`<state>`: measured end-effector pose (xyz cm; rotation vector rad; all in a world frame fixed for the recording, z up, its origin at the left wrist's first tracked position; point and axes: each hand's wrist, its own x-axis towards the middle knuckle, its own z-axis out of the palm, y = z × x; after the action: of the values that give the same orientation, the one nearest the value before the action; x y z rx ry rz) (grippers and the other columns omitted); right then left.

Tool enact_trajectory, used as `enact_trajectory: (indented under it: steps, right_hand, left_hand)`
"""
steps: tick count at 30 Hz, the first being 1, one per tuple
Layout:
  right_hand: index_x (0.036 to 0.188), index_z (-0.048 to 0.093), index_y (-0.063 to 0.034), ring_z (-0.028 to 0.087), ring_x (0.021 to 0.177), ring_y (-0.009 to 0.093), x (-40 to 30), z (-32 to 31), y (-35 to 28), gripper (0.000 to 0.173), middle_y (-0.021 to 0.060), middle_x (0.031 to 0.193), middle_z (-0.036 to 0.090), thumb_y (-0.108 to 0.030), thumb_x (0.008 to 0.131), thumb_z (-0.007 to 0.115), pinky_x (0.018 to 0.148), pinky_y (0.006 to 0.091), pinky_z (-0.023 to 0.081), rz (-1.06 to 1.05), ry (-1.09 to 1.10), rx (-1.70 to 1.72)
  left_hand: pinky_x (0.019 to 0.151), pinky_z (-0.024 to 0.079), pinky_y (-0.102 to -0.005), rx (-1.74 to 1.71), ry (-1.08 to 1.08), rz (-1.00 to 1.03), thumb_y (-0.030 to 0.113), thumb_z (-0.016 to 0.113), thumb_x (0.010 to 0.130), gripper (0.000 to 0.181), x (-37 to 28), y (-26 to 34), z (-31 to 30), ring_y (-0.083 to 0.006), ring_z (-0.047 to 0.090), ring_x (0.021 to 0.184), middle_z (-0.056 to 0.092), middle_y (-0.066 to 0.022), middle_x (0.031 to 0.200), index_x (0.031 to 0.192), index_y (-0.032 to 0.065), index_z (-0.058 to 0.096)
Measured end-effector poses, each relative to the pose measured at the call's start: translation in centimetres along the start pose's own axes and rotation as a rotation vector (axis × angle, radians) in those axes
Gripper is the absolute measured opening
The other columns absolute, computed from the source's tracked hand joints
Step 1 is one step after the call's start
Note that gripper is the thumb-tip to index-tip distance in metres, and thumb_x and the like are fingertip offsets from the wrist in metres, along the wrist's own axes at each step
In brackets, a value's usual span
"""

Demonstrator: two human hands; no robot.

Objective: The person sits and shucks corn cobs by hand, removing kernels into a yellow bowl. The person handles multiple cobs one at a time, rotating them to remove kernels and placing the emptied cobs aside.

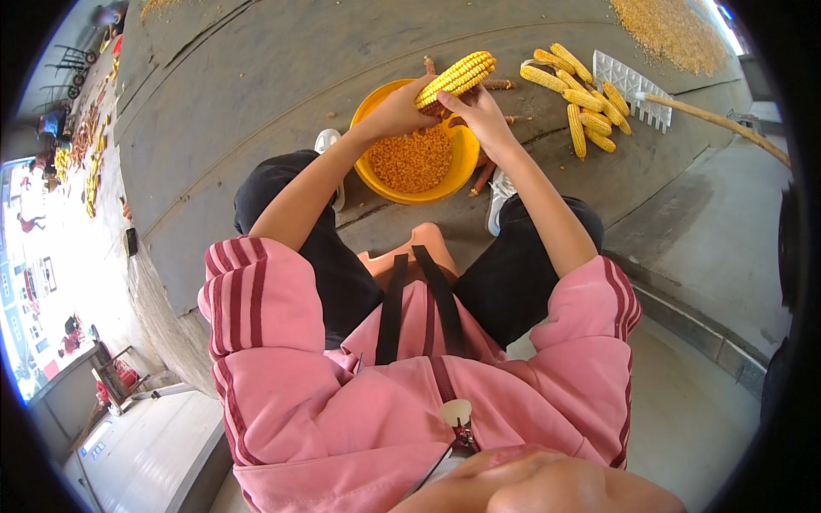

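A yellow ear of corn (457, 78) is held in both hands above a yellow plastic basin (464, 154). My left hand (403, 108) wraps around its lower left end. My right hand (482, 118) grips it from the right, with the thumb lying along the ear. Rows of kernels cover the upper side of the ear; a reddish patch shows low down between my hands, and the rest of the underside is hidden. Loose corn kernels (412, 160) lie in the basin, which stands on the floor between my feet.
Bare reddish cobs (483, 177) lie around the basin. To the right are several ears of corn (580, 97) beside a white toothed rake head (632, 93) with a wooden handle (718, 117). Kernels (670, 35) are spread farther back. An orange plastic stool (436, 242) is beneath me.
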<state>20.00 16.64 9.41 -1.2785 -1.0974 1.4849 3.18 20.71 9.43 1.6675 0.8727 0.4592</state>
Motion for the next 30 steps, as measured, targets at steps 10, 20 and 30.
enact_trajectory:
  steps: [10,20,30]
  right_hand:
    - [0.127,0.033,0.0005,0.044,0.115,0.018,0.8,-0.9,1.6,0.064,0.0102,0.122,0.046,-0.028,0.080,0.067,0.098,0.0327,0.034,-0.166,-0.119,-0.013]
    - [0.128,0.031,0.0025,0.043,0.118,0.018,-0.6,0.4,-1.0,0.065,0.0109,0.123,0.046,-0.037,0.085,0.060,0.100,0.0310,0.033,-0.119,-0.007,-0.060]
    - [0.127,0.034,0.0029,0.046,0.112,0.016,-0.4,-0.4,-1.8,0.063,0.0097,0.120,0.048,-0.040,0.086,0.058,0.094,0.0303,0.038,-0.093,-0.052,-0.013]
  left_hand:
    - [0.054,0.047,-0.0245,-0.042,-0.018,0.085,0.016,0.067,0.076,0.055,0.6,-1.3,-0.5,-0.0091,0.056,0.066,0.058,-0.0024,0.085,0.125,0.0113,0.042]
    - [0.053,0.047,-0.0238,-0.030,-0.037,-0.042,0.012,0.067,0.075,0.060,0.0,0.1,-0.6,-0.0103,0.056,0.064,0.058,-0.0036,0.085,0.127,0.0114,0.040]
    - [0.053,0.046,-0.0226,-0.071,-0.052,-0.074,0.009,0.068,0.073,0.062,0.2,0.0,-0.7,-0.0096,0.055,0.068,0.058,-0.0026,0.089,0.128,0.0105,0.040]
